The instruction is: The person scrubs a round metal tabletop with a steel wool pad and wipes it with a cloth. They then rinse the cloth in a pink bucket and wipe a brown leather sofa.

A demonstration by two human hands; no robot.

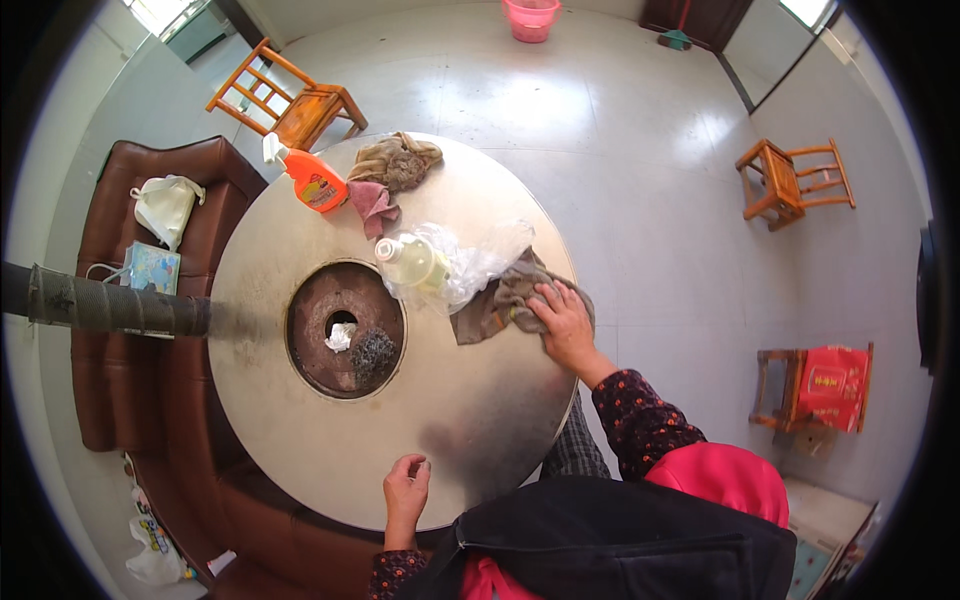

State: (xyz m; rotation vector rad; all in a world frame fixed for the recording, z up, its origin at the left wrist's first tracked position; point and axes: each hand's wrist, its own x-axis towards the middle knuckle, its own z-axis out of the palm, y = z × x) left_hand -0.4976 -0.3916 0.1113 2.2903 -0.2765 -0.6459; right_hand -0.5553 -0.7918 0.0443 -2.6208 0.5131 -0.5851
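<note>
My right hand rests on a crumpled grey-brown rag at the right edge of a round stove table, its fingers curled over the cloth. Touching the rag is a clear plastic bag, and a clear plastic bottle with pale yellow-green liquid lies against it. My left hand is over the table's near edge, fingers loosely curled, with nothing visible in it. In the table's middle, a round recessed stove top holds a white paper wad and a dark metal scouring pad.
An orange spray bottle, a pink cloth and brown rags occupy the far side. A stovepipe reaches in from the left, above a brown leather sofa. Wooden chairs and a pink bucket stand around.
</note>
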